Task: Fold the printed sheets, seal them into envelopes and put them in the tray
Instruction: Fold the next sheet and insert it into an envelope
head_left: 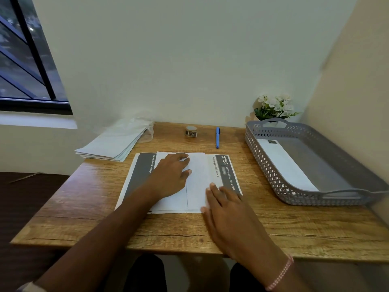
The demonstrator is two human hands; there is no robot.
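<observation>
Fold step is in hand, by my read. On the table (84,207), centre, the printed sheets (228,175) lie flat with a folded sheet (196,186) on top, crease line running front to back. Your left hand (170,175) lies flat on the folded sheet's left part, grip apart, fingers straight, clamped on nothing. Your right hand (227,211) is the same: grip apart, fingertips on the sheet's right edge near the front corner.

Next move, as I judge it: press the crease hard along its full length, then fetch one envelope. Keep the sheets below from sliding while you press.

Room: plain wall (168,60) behind, window (25,66) at left. Grey tray (263,161) sits at the table's right, one sealed envelope (282,163) already in it. Envelope pile (113,145) is back left, overhanging the edge. Flowers (273,105) behind the tray. Blue pen (217,137) and a small roll (191,131) at the back, can't tell what kind.
</observation>
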